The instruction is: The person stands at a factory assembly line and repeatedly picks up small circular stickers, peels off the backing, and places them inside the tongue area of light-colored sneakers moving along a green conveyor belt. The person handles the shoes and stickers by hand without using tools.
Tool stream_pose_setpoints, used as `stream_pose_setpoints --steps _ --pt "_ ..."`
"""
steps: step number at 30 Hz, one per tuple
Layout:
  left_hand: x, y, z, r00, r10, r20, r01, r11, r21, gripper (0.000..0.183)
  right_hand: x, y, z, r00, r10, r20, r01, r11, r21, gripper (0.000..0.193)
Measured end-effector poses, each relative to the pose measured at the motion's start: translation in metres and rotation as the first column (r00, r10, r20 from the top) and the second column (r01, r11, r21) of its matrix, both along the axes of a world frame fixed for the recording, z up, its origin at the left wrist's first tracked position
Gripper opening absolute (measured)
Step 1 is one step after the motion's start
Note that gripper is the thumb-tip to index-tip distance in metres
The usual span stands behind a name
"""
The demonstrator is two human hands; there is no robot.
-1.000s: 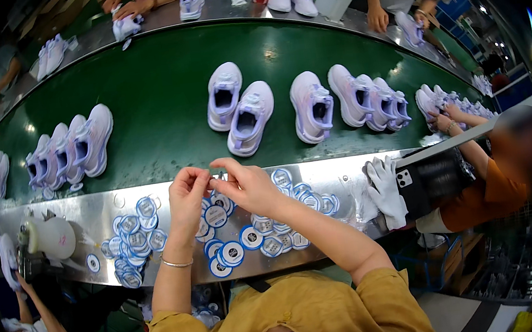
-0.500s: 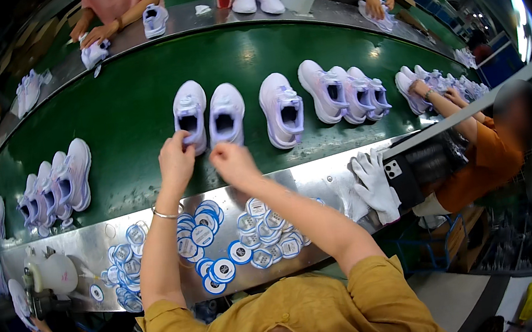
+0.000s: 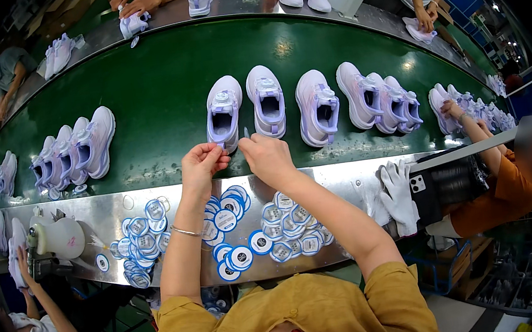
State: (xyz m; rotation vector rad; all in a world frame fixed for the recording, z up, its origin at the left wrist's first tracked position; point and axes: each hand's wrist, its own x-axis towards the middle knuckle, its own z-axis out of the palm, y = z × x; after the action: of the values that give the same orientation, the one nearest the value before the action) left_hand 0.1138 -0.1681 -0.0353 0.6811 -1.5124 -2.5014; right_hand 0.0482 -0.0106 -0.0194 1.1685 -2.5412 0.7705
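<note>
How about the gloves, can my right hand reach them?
Probably yes: the gloves lie uncovered on the metal ledge, to the right of your right hand, with nothing tall apparent between.

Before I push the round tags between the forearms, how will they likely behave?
The round tags would probably slide apart, since they overlap untidily. Lying flat, they seem unlikely to roll. The shiny metal ledge beneath may let them slip.

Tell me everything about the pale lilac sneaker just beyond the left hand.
This pale lilac-and-white sneaker, fabric-looking, stands upright on a flat green surface, toe pointing away. It shows a round whitish piece ahead of a dark opening and purple collar trim. The left hand's grip is by its heel; contact is unclear.
</note>
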Motion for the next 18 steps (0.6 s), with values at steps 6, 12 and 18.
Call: stream_pose_setpoints --steps 6,12,18 --pt "-0.003 -0.005 -0.003 0.999 -0.035 -0.011 0.035 0.999 -0.002 0.009 0.000 -0.026 0.002 0.998 0.047 0.053 -0.048 0.998 0.028 0.006" --pt "0.011 -0.011 -0.002 0.995 0.098 0.029 -0.086 0.954 -0.286 0.008 0.007 -0.018 0.003 0.899 0.102 0.426 -0.032 0.985 -0.169 0.014" --pt "0.014 -0.004 0.026 0.954 0.154 -0.259 -0.268 0.828 -0.493 0.009 -0.003 -0.010 0.014 0.946 0.141 0.293 -0.071 0.969 -0.236 0.011"
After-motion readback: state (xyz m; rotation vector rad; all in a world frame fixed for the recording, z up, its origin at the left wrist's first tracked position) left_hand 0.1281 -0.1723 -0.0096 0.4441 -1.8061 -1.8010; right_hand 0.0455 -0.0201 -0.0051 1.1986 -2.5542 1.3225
